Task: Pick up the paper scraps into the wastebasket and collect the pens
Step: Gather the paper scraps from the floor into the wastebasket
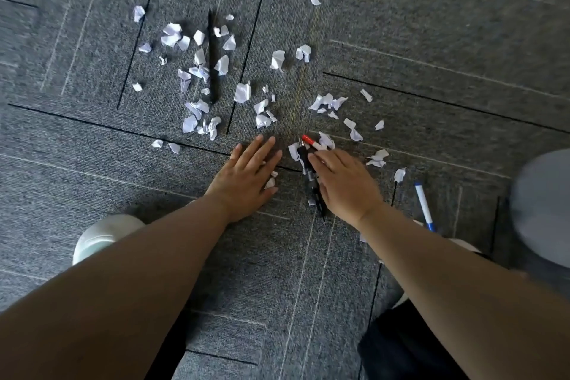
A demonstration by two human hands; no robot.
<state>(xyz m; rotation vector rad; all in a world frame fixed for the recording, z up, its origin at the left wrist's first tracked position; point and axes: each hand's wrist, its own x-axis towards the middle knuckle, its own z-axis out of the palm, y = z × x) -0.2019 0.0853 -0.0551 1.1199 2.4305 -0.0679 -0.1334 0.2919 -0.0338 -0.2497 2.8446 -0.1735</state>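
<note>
Dozens of paper scraps (242, 92) lie loose on the grey carpet (431, 25), most of them ahead of both hands, thickest to the upper left. A few more lie right of the right hand.

Left hand (246, 173): palm down, flat on the carpet, fingers straight and together. It grips nothing. A couple of scraps show at its thumb side, touching or partly under it.

Right hand (345, 182): palm down, fingers stretched forward and lying across a small bundle of pens. As far as I can see the fingers are not curled round them. The thumb is hidden, so I can't confirm any pinch.

Pens:
- red-capped marker (311, 142): cap pokes out past the right fingertips, on the carpet
- short black pen (303, 154): just beside the red one, running back along the inner edge of the right hand, with scraps against it
- long black pen (211, 55): well apart, upper left, lying in the thick of the scraps
- blue-capped marker (423, 203): on the carpet near the right wrist, to its right, not touched

White shoe (101, 234) sits lower left, partly behind the left forearm. Grey shape (543, 210) at the right edge is blurred and I can't tell what it is.
</note>
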